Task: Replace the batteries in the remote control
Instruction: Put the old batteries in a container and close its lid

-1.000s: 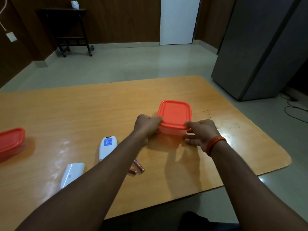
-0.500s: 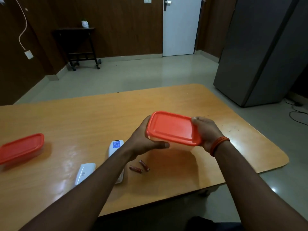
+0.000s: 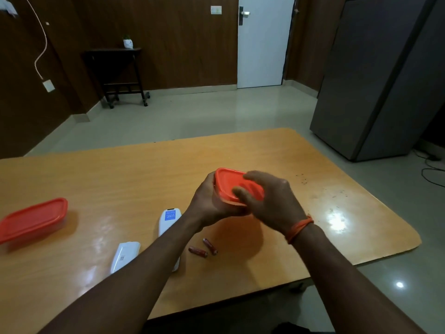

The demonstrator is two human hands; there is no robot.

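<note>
I hold a small clear box with an orange lid (image 3: pixel 228 184) above the table's middle. My left hand (image 3: pixel 207 203) cups its left side and underside. My right hand (image 3: pixel 269 201) lies over the lid's near right edge, fingers curled on the rim. A white remote control (image 3: pixel 168 220) lies face down on the table, partly hidden by my left forearm. Its white battery cover (image 3: pixel 125 256) lies to the left of it. Two red batteries (image 3: pixel 203 249) lie loose on the table under my hands.
A second orange-lidded box (image 3: pixel 33 219) sits at the table's left edge. The wooden table (image 3: pixel 325 225) has a rounded right corner. A dark grey cabinet (image 3: pixel 385 80) stands on the floor at the right, and a small dark stand (image 3: pixel 120 75) at the back wall.
The box was lifted off the table and tilted. My right hand moved from its right side onto the top of the lid. My left hand shifted under the box.
</note>
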